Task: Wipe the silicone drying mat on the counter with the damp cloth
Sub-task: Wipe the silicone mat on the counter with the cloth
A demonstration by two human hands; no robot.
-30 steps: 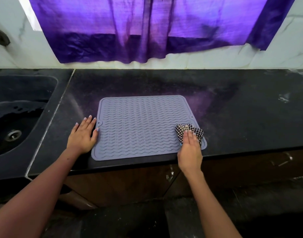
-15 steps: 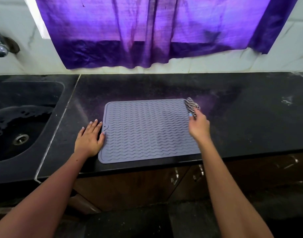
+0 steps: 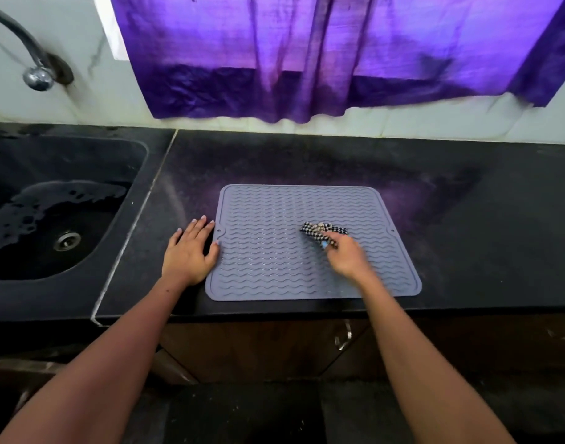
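Head view. Black stone counter (image 3: 467, 225) runs the full width below a white tiled wall; purple curtain (image 3: 322, 52) hangs over the wall, hem just above the counter's back edge. Black sink (image 3: 50, 219) set into the counter at far left, metal drain (image 3: 67, 241) at its bottom, wet patches on the basin floor. Chrome tap (image 3: 34, 72) comes off the wall above the sink. Brown cabinet doors (image 3: 274, 347) with metal handles sit below the counter's front edge.

Grey silicone drying mat (image 3: 274, 267) with a wavy ridge pattern lies flat on the counter, near the front edge, well apart from the sink.

Left hand (image 3: 190, 253): palm down, fingers straight and spread, resting on the counter against the mat's left edge; thumb tip touches the mat's border. Holds nothing.

Right hand (image 3: 346, 256): over the mat's centre-right area, fingers curled round a bunched black-and-white checked cloth (image 3: 321, 230). Cloth sticks out beyond the fingertips and lies on the mat surface. Hand and forearm slightly motion-blurred; exact finger placement not resolvable.
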